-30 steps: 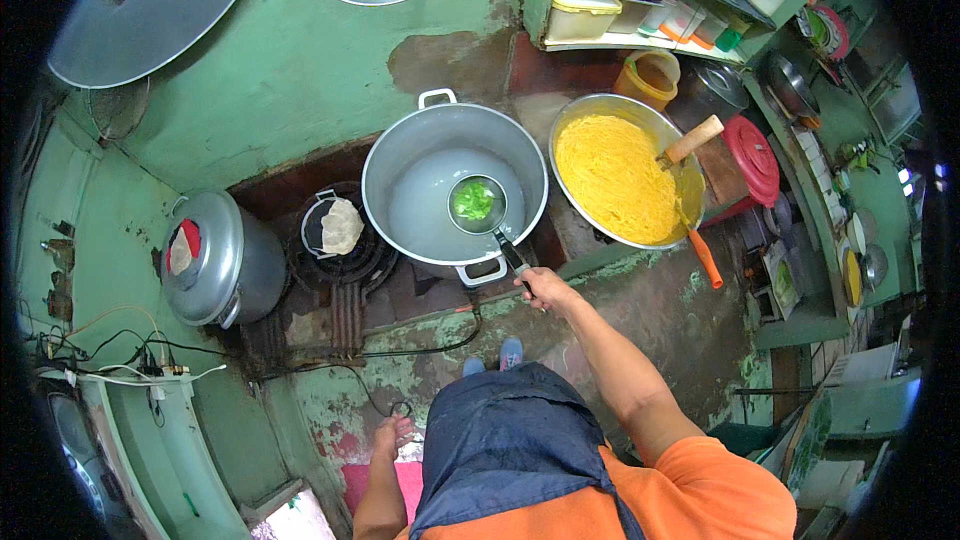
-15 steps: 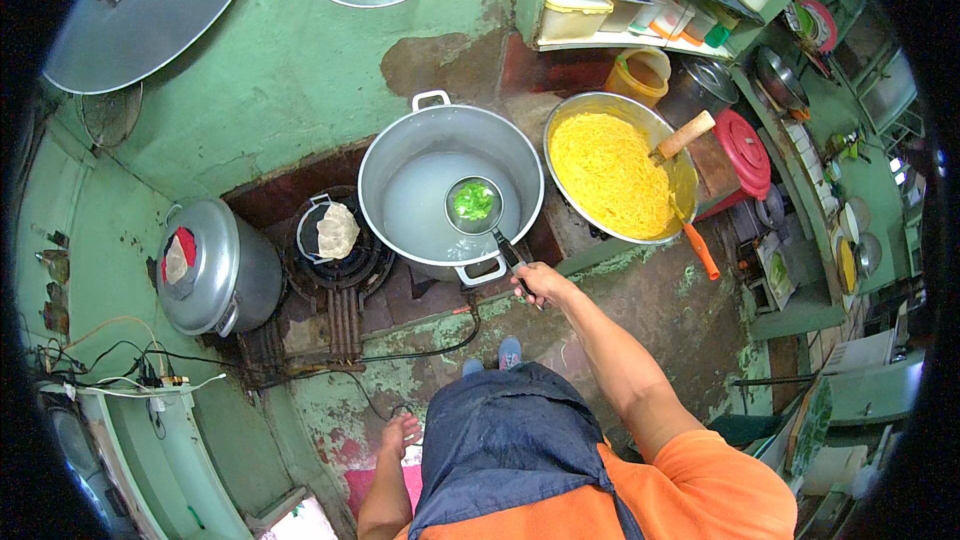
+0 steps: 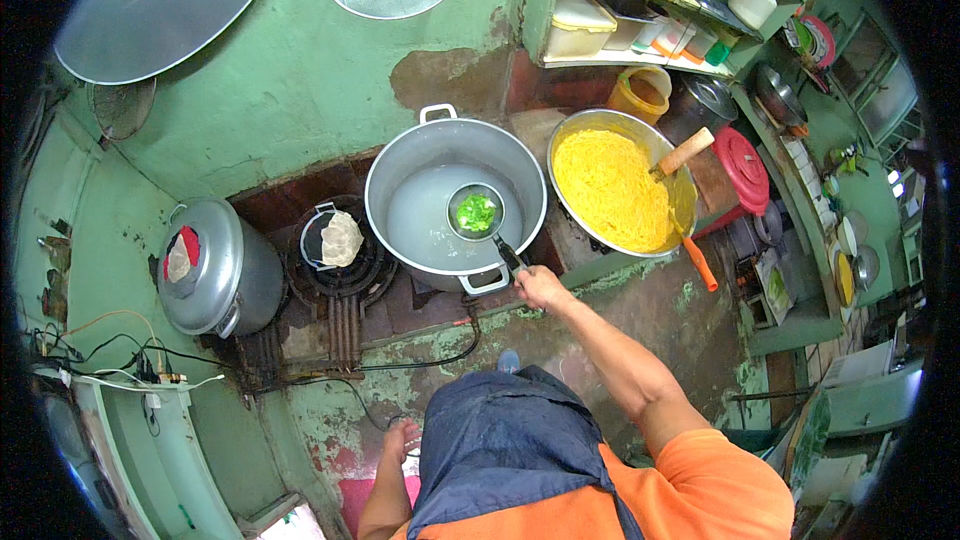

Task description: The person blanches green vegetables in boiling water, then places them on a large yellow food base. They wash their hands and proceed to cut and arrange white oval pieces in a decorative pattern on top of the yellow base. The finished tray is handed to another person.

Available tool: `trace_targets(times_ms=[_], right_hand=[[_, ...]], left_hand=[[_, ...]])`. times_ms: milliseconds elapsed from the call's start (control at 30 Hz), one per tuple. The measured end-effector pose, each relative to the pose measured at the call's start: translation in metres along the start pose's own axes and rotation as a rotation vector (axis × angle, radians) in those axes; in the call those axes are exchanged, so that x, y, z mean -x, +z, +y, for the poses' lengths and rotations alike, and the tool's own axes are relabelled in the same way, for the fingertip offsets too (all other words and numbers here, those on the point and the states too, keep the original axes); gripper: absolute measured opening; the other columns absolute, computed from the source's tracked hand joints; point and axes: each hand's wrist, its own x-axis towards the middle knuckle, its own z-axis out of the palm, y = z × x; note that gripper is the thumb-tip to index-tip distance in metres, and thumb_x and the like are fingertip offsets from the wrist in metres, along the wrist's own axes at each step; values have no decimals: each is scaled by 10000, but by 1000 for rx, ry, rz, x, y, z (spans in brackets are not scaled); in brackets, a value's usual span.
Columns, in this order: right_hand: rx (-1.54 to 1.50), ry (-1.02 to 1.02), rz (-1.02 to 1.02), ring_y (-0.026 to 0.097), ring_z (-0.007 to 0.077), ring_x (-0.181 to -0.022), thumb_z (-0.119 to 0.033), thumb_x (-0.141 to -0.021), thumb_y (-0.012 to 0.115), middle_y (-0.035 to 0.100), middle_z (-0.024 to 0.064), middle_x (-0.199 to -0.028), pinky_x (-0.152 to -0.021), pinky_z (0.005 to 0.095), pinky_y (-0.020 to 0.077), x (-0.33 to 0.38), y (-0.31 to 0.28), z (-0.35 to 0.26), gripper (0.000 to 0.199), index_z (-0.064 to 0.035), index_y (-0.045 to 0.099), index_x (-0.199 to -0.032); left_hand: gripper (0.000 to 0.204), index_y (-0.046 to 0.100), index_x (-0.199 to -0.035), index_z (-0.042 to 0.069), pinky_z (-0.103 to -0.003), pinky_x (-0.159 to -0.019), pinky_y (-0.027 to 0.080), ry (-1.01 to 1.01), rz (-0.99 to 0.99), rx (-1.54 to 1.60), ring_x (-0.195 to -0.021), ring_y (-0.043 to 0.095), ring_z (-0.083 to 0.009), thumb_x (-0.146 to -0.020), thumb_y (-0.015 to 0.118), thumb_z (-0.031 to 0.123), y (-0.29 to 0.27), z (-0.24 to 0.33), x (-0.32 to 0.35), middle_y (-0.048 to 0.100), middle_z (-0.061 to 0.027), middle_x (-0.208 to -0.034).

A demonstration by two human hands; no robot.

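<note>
Grips a black-handled scoop (image 3: 508, 254) in the right hand (image 3: 541, 288), with chopped greens (image 3: 476, 212) in its bowl, inside the rim of the large grey pot (image 3: 455, 140). Lets the left hand (image 3: 402, 437) hang loosely spread beside the dark apron (image 3: 490, 440). Right of the pot, has yellow noodles (image 3: 612, 190) in a metal basin (image 3: 684, 195).

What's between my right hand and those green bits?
The black handle: in the head view it runs from the right hand across the big grey pot's near rim to the round scoop holding the green bits.
</note>
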Motion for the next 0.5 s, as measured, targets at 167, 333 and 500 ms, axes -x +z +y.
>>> trace_targets(times_ms=[167, 333, 500], right_hand=[[-112, -215, -64, 388, 114, -379, -229, -907, 460, 497, 26, -583, -353, 284, 291, 34, -28, -91, 238, -14, 559, -885], [-207, -478, -117, 369, 80, -387, -246, -884, 506, 488, 23, -606, -356, 250, 257, 70, -46, -180, 224, -46, 558, -969], [-311, -514, -162, 388, 84, -396, -245, -917, 474, 507, 20, -620, -348, 249, 293, 41, -20, -172, 200, -70, 554, -968]], left_hand=[[359, 561, -1158, 72, -405, -699, 554, 18, -18, -50, -886, 659, -243, -945, 490, 352, -3, 17, -10, 659, -96, -1050], [343, 563, -1144, 70, -395, -659, 559, 23, -12, 7, -833, 662, -233, -949, 496, 344, -12, 35, -12, 663, -94, -1032], [321, 556, -1146, 64, -369, -633, 563, 39, 21, 2, -799, 662, -225, -952, 485, 309, -10, 42, -12, 664, -98, -1020]])
